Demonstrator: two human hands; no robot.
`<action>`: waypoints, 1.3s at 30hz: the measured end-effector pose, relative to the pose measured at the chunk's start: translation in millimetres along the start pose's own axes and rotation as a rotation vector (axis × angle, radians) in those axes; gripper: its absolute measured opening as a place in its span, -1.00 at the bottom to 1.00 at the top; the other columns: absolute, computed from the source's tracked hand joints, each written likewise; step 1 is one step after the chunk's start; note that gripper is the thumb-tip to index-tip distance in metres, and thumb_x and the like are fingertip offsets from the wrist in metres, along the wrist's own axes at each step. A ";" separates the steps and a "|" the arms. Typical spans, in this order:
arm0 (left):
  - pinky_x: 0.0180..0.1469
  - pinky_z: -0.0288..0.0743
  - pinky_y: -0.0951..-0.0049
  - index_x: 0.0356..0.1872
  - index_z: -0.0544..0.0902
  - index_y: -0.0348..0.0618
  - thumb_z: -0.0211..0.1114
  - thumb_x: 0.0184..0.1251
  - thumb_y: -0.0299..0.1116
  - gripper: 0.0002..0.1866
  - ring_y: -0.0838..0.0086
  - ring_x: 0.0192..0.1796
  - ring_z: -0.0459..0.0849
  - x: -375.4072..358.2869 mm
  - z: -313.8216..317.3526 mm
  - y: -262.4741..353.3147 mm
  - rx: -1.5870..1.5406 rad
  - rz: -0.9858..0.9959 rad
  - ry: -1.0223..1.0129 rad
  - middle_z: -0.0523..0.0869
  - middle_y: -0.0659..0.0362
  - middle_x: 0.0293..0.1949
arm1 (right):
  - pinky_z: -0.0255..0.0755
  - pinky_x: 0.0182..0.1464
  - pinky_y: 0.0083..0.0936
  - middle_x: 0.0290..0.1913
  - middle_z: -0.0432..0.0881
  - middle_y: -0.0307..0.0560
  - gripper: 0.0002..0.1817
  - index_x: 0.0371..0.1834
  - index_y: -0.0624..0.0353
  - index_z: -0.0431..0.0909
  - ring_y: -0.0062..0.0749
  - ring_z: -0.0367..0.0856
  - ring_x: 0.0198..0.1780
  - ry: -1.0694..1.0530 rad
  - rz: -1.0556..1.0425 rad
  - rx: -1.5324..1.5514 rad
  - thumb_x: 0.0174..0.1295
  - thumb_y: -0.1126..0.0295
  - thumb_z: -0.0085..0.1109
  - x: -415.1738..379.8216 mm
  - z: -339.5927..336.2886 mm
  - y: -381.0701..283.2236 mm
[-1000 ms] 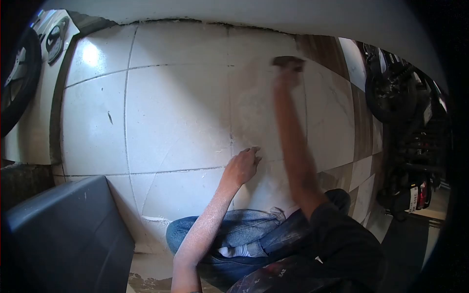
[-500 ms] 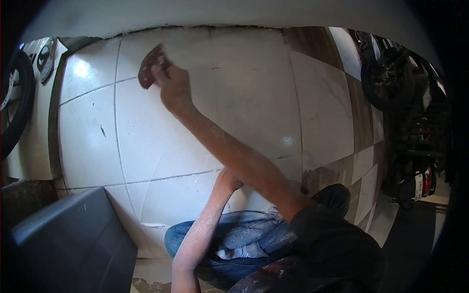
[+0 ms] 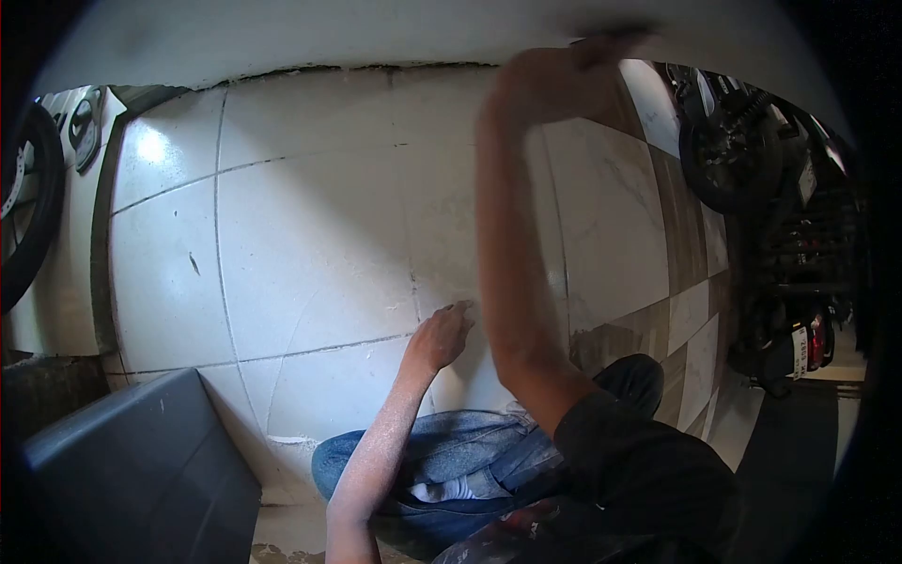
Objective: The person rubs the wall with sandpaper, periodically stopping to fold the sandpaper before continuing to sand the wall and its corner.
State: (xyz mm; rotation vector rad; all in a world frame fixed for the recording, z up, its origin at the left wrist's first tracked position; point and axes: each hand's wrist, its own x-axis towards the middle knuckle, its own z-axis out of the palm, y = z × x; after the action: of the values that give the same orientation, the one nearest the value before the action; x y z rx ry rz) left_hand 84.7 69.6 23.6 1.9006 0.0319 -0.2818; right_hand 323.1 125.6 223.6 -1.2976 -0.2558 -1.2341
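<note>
My right hand is raised at the foot of the pale wall, closed around a piece of sandpaper. The sheet is dark reddish-brown, smeared by motion and partly hidden behind my fingers. Low over the white tiled floor, my left hand has its fingers loosely stretched toward the right, with nothing visible in them. Pale dust coats my left forearm. My legs in blue jeans are folded beneath my arms.
A grey-blue box-shaped object stands at the lower left. A black tyre is at the left edge. Motorbikes stand along the right side. Brown wood-look tiles border the white floor.
My right hand has swung from the upper left across to the upper right, carrying the sandpaper to the wall. My left hand has shifted slightly up and right and shows more fully.
</note>
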 end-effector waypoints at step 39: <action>-0.06 0.52 0.32 0.19 0.48 -0.19 0.10 0.38 -0.34 -0.62 0.25 -0.19 0.69 -15.5 -43.2 27.0 -0.183 0.004 0.001 0.71 -0.04 -0.16 | 0.48 -0.07 -0.39 -0.05 0.62 0.09 -0.67 0.07 0.35 0.44 -0.17 0.63 -0.12 0.026 -0.467 -0.041 0.44 0.36 -0.21 117.0 -57.4 -63.0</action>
State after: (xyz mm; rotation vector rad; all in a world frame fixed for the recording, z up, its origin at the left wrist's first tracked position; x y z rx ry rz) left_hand 81.8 102.3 65.5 1.7192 0.0533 -0.2663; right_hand 293.4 29.2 327.4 -1.2963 -0.5387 -1.6539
